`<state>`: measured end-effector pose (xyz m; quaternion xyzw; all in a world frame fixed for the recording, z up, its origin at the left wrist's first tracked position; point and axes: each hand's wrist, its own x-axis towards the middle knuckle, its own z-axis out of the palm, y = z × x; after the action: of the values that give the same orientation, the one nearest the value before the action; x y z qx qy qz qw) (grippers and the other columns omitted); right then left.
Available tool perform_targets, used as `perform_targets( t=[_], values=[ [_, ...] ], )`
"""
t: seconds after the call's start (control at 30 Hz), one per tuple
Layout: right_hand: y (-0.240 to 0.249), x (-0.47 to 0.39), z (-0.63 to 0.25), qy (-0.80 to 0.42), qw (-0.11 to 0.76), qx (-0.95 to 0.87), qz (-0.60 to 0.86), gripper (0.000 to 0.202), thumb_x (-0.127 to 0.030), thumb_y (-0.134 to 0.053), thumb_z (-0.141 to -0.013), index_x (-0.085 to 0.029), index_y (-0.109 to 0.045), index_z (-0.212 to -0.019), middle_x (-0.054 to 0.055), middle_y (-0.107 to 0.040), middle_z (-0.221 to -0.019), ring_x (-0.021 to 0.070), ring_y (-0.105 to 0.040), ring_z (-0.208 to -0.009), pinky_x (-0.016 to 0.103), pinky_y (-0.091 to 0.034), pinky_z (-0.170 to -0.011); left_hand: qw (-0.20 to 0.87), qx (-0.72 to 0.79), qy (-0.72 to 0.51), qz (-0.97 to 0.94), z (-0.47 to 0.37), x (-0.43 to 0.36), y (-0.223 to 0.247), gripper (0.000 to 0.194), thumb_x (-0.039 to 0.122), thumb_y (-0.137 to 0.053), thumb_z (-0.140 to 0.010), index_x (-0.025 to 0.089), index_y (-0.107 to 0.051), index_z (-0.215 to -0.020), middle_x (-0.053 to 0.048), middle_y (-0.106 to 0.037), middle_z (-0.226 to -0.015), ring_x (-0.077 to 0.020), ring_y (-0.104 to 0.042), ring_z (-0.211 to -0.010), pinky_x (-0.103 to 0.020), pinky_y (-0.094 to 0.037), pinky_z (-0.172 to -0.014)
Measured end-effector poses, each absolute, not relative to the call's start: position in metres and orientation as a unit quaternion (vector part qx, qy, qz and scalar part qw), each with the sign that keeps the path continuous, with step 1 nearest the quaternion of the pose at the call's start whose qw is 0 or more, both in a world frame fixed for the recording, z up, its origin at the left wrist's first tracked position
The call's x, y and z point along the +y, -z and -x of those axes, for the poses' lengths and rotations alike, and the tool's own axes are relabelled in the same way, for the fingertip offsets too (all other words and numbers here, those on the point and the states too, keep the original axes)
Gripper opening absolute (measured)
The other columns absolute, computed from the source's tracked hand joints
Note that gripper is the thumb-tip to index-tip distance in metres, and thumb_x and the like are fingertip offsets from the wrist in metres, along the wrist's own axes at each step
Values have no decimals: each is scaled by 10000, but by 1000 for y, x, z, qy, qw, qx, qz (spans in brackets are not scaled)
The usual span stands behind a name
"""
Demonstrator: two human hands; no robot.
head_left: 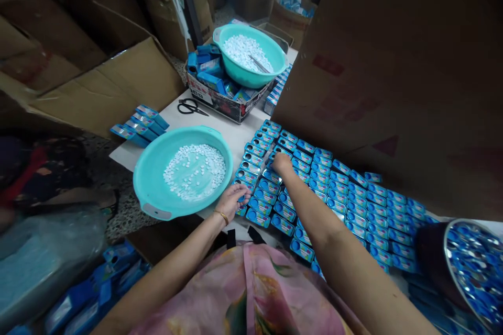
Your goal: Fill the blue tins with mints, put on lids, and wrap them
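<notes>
Rows of small blue boxes [338, 188] stand on the table, and several at the left side show dark round openings in their tops. My left hand [234, 198], with a bangle at the wrist, is palm up at the left edge of the rows, its fingers pressed together near a box; what it holds is too small to name. My right hand [281, 163] reaches down onto boxes further back, its fingers bent and mostly hidden. Left of my left hand is a turquoise basin [151, 167] with small white pieces [210, 162] spread on its bottom.
Behind stands a carton [236, 111] of blue boxes with a second turquoise basin [251, 79] on top. Black scissors [188, 107] lie before it. A large cardboard sheet [373, 63] rises at the right. A container of blue caps [477, 267] stands at far right.
</notes>
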<state>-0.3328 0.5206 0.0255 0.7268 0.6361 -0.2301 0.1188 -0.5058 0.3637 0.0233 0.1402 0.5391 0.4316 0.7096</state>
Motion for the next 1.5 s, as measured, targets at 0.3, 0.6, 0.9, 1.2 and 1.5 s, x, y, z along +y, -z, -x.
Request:
perform_targets(
  t=[0.3,0.6,0.9,1.2,1.5],
  values=[
    [-35,494,335,204,66,680,-701,381,-300,-575,-738,-181,-514,-1095,129,-589,-1015,263,-534,-973,363,-410,-775,779,432,-455,15,512,380,-34,343,440,-472,-781,140,-507,-943,-137,-588,-987,-202,-591,-863,-338,-483,-728],
    [-29,409,366,425,-183,730,-503,161,-174,-522,-765,-226,-612,-888,1,-593,-823,140,-549,-777,255,-442,-705,804,362,-469,58,496,390,-42,395,505,-445,-769,155,-501,-945,-93,-583,-898,-163,-571,-746,-304,-461,-637],
    [-49,471,337,358,-124,756,-533,101,-146,-545,-722,-206,-593,-788,-6,-601,-832,138,-540,-825,234,-403,-726,780,409,-473,14,505,389,-57,356,479,-470,-765,204,-503,-989,-94,-552,-1090,-194,-522,-1012,-358,-442,-794],
    [-34,568,326,260,123,624,-727,378,-232,-739,-550,-116,-604,-883,142,-619,-906,231,-582,-872,273,-430,-701,727,485,-484,-41,531,369,-47,342,314,-562,-746,203,-510,-1065,-100,-567,-1081,-190,-583,-905,-335,-469,-778],
    [-47,530,327,247,48,624,-740,450,-283,-661,-666,-170,-525,-1080,122,-595,-1024,224,-551,-955,285,-404,-770,725,525,-440,-71,527,359,-49,283,258,-571,-742,171,-554,-1011,-102,-627,-962,-171,-613,-832,-301,-485,-748]
  ],
)
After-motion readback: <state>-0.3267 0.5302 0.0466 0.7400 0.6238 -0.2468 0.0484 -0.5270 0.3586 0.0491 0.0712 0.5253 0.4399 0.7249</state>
